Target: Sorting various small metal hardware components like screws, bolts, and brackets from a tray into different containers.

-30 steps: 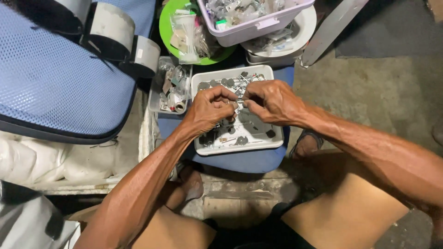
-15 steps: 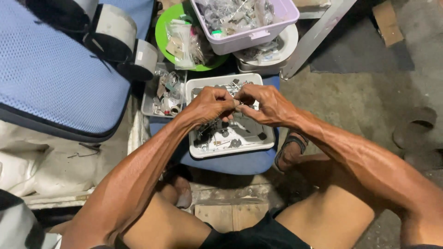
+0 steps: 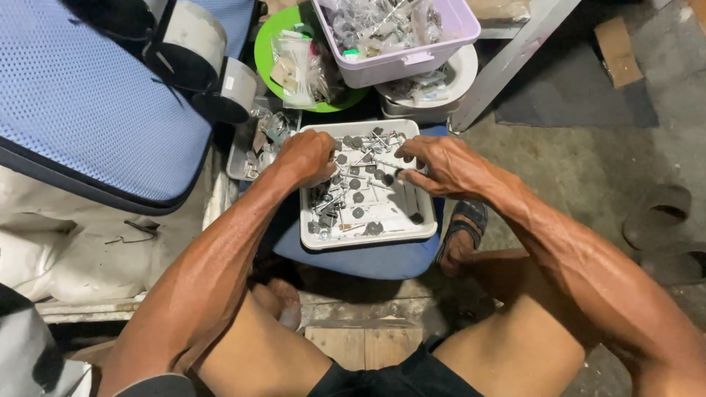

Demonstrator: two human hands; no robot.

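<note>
A white rectangular tray (image 3: 382, 237) holds several small metal fasteners with dark round heads (image 3: 353, 184). It rests on a blue cushion (image 3: 353, 261) between my knees. My left hand (image 3: 305, 158) is over the tray's upper left corner with its fingers curled down into the pieces; what they hold is hidden. My right hand (image 3: 437, 163) hovers over the tray's right side, with thumb and fingers pinched on a small dark-headed metal part. A gap of tray shows between the two hands.
Behind the tray stand a lilac bin of metal parts (image 3: 430, 48), a white bowl (image 3: 460, 77), a green plate with plastic bags (image 3: 268, 55) and a small clear tray of bits (image 3: 246, 154). A blue mesh chair (image 3: 81, 103) fills the left. My sandalled foot (image 3: 463, 231) rests on concrete at right.
My hands were together over the tray working one small piece. They have separated: the left went to the tray's upper left corner, the right stayed at the right side.
</note>
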